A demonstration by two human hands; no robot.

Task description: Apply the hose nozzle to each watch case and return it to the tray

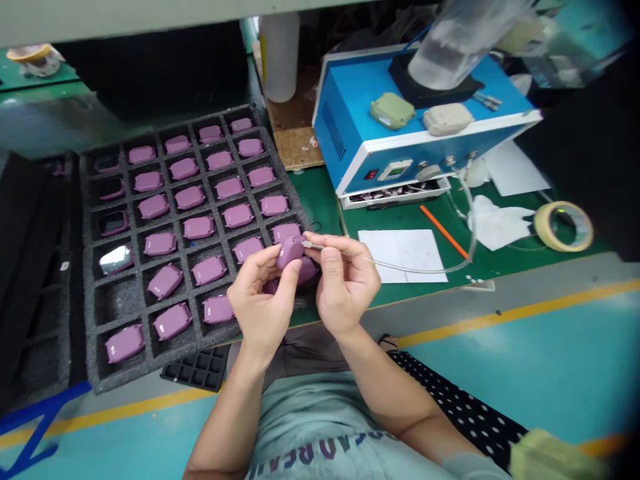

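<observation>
Between the fingers and thumb of my left hand is a purple watch-like case, tilted on its edge. My right hand is closed around a thin metal-tipped nozzle, whose tip meets the edge of the case. From the nozzle a clear tube runs right and up to the front of a blue machine. Under both hands lies the near right corner of a black foam tray, its compartments holding several more purple cases. Four-sided pockets at the left hold cases showing dark or shiny faces.
A green case and a beige case sit on the machine, beside a clear container. On the bench are white paper, an orange stick and a tape roll. A dark foam stack stands left.
</observation>
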